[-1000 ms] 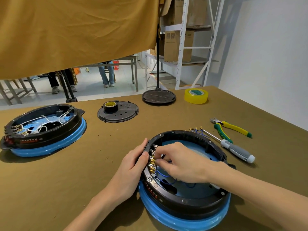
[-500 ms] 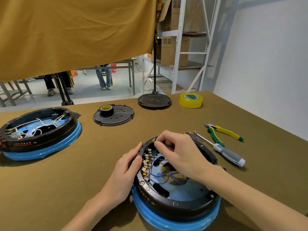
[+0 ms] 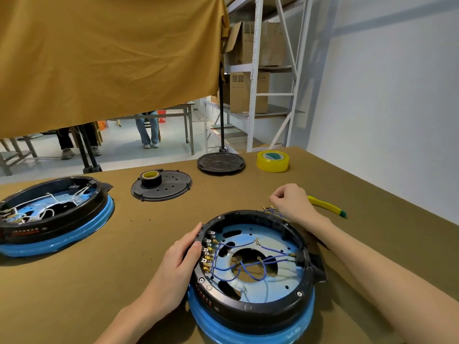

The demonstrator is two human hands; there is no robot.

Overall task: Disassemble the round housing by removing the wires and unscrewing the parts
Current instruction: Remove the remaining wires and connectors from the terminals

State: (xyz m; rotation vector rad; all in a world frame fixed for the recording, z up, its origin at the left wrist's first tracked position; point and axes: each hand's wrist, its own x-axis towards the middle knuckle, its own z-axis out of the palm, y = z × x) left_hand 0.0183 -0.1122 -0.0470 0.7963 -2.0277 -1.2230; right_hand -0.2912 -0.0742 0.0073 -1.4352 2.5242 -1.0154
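The housing (image 3: 250, 281) sat at the near middle of the table (image 3: 99, 281), blue wires (image 3: 238, 266) looped inside it. The left hand (image 3: 178, 266) gripped its left rim, fingers curled over the edge. Beyond the far rim, the right hand (image 3: 291, 202) pinched a loose wire (image 3: 272, 211), fingers tightly curled.

2 round housings: one near (image 3: 250, 306), one at left (image 3: 49, 219). 2 loose black discs: (image 3: 171, 192), (image 3: 221, 163). 2 tape rolls: yellow (image 3: 272, 160), black-and-yellow (image 3: 151, 178) on a disc. 2 hands: left (image 3: 181, 259), right (image 3: 293, 202). 1 yellow tool handle (image 3: 327, 209)
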